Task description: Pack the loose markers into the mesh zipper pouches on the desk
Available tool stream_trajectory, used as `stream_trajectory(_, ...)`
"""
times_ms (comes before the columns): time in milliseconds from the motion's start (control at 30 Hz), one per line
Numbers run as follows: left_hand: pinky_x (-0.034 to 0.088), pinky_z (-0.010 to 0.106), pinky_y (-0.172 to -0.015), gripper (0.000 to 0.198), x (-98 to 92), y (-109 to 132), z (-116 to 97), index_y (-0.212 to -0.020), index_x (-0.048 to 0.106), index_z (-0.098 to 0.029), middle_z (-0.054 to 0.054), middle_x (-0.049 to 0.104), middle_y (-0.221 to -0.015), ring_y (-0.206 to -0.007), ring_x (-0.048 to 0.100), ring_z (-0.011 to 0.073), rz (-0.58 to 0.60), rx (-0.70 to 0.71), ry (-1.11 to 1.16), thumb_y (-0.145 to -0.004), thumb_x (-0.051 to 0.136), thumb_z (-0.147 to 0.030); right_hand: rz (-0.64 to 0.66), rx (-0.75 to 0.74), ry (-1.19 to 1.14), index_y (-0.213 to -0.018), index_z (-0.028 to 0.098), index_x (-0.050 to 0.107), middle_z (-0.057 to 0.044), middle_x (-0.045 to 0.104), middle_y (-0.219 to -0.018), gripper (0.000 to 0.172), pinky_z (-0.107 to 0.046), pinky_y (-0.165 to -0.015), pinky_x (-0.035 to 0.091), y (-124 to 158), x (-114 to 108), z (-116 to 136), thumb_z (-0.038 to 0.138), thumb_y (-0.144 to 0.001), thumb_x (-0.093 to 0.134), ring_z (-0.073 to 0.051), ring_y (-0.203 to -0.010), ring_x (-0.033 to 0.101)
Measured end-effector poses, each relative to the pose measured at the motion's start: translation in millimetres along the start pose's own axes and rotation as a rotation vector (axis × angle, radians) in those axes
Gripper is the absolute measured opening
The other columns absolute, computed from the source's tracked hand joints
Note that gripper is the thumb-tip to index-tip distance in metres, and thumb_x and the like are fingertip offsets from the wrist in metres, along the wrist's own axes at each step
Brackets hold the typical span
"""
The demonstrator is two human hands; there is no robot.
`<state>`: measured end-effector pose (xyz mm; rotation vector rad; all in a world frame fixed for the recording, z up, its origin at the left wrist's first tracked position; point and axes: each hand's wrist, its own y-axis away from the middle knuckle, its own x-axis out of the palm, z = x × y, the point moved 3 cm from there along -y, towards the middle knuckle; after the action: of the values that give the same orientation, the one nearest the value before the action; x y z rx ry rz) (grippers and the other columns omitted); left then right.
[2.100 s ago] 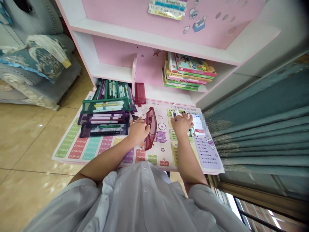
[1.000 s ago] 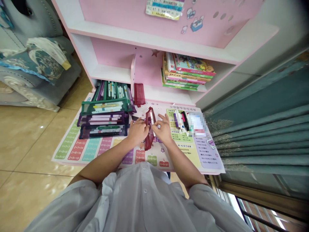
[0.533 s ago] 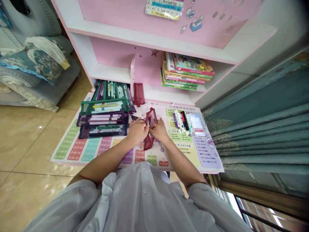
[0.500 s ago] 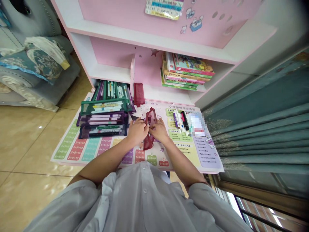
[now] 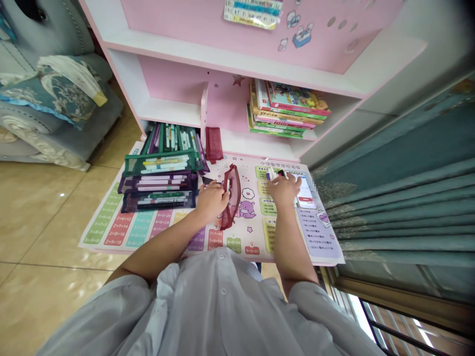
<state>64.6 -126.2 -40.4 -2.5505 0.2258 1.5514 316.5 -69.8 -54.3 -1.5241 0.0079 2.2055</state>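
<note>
A dark red mesh pouch [image 5: 232, 200] lies lengthwise on the printed desk mat, its opening parted. My left hand [image 5: 212, 200] is closed on the pouch's left edge, with a bit of something white showing at its fingertips. Over the loose pens [image 5: 272, 174] at the right is my right hand [image 5: 285, 192], fingers spread and pointing down, hiding most of them; whether it touches one cannot be made out. Right beside that hand lies a phone [image 5: 305, 190] with a lit screen.
Filled green, purple and dark pouches [image 5: 159, 180] lie at the left of the desk mat [image 5: 213, 247]. Another red pouch [image 5: 213, 144] rests at the back, by the shelf. Books [image 5: 285, 111] are stacked in the pink and white shelf unit [image 5: 230, 62]. A curtain [image 5: 401, 198] hangs at the right.
My right hand has left the red pouch and moved right to the loose pens, with its fingers now spread. The pouch lies wider and flatter. My left hand has stayed in place.
</note>
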Motion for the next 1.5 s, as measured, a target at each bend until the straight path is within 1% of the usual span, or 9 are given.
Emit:
stream_trajectory(133,0.038,0.050,-0.109,0.035,1.2,-1,1,-0.082,0.074,-0.016,0.010,0.073,-0.113,-0.132,0.051,0.0265,0.002,0.002,0.005,-0.096,0.045,-0.030,0.138,0.179,0.169,-0.101,0.013,0.072,-0.021,0.044,-0.146,0.034,-0.068,-0.109,0.028,-9,2,-20,0.036,-0.076,0.070,-0.048,-0.144,0.019)
stream_trajectory(267,0.037,0.051,-0.109,0.035,-0.7,0,0,-0.081,0.074,-0.015,0.011,0.073,-0.112,-0.132,0.050,0.0266,0.018,-0.001,0.003,-0.096,0.045,-0.029,0.330,0.236,0.302,-0.116,0.013,0.066,-0.021,0.039,-0.149,0.045,-0.065,-0.112,0.027,-11,6,-22,0.040,-0.081,0.064,-0.045,-0.146,0.016)
stream_trajectory(367,0.037,0.051,-0.109,0.034,-2.0,0,-1,-0.082,0.073,-0.015,0.012,0.073,-0.111,-0.132,0.050,0.0268,0.019,-0.001,0.005,-0.096,0.045,-0.028,0.372,0.219,0.318,-0.121,0.012,0.064,-0.020,0.037,-0.151,0.046,-0.063,-0.113,0.027,-11,5,-21,0.039,-0.084,0.060,-0.043,-0.148,0.013)
stream_trajectory(500,0.037,0.050,-0.109,0.033,-1.6,0,-1,-0.082,0.073,-0.016,0.011,0.073,-0.113,-0.133,0.050,0.0263,0.022,-0.007,0.000,-0.096,0.046,-0.028,0.310,0.185,0.182,-0.101,0.012,0.072,-0.020,0.041,-0.149,0.033,-0.066,-0.111,0.027,-9,3,-18,0.034,-0.079,0.061,-0.045,-0.146,0.016)
stream_trajectory(700,0.037,0.050,-0.109,0.035,-1.2,0,0,-0.082,0.074,-0.016,0.011,0.073,-0.113,-0.132,0.050,0.0263,0.022,-0.009,-0.013,-0.097,0.045,-0.029,0.119,-0.107,-0.266,-0.064,0.018,0.067,-0.012,0.062,-0.130,0.012,-0.058,-0.119,0.020,9,3,16,0.027,-0.072,0.061,-0.033,-0.138,0.038)
stream_trajectory(900,0.036,0.050,-0.110,0.034,-4.0,0,-3,-0.084,0.074,-0.016,0.010,0.072,-0.116,-0.133,0.049,0.0267,0.040,-0.025,-0.011,-0.097,0.044,-0.029,0.156,-0.222,-0.520,-0.056,0.020,0.058,-0.008,0.057,-0.140,0.017,-0.056,-0.120,0.020,45,-4,58,0.024,-0.072,0.061,-0.032,-0.146,0.028)
stream_trajectory(1167,0.037,0.048,-0.108,0.034,-3.7,0,-3,-0.085,0.074,-0.017,0.010,0.073,-0.114,-0.132,0.051,0.0269,0.024,-0.015,0.002,-0.097,0.044,-0.028,0.289,-0.379,-0.505,-0.056,0.021,0.059,-0.009,0.064,-0.129,0.021,-0.051,-0.124,0.013,65,8,83,0.028,-0.076,0.060,-0.027,-0.137,0.045)
stream_trajectory(1333,0.037,0.049,-0.108,0.034,-1.2,0,-1,-0.087,0.074,-0.015,0.011,0.072,-0.113,-0.132,0.050,0.0272,0.020,-0.001,-0.014,-0.097,0.045,-0.029,0.396,-0.326,-0.354,-0.059,0.020,0.063,-0.009,0.064,-0.127,0.020,-0.059,-0.121,0.015,69,23,85,0.030,-0.076,0.062,-0.030,-0.141,0.037)
stream_trajectory(1500,0.037,0.050,-0.109,0.034,0.5,0,-1,-0.090,0.075,-0.015,0.012,0.072,-0.115,-0.133,0.050,0.0271,0.021,0.001,-0.031,-0.097,0.044,-0.029,0.499,-0.267,-0.181,-0.066,0.017,0.068,-0.013,0.051,-0.144,0.019,-0.059,-0.116,0.023,70,27,88,0.031,-0.077,0.063,-0.036,-0.148,0.021)
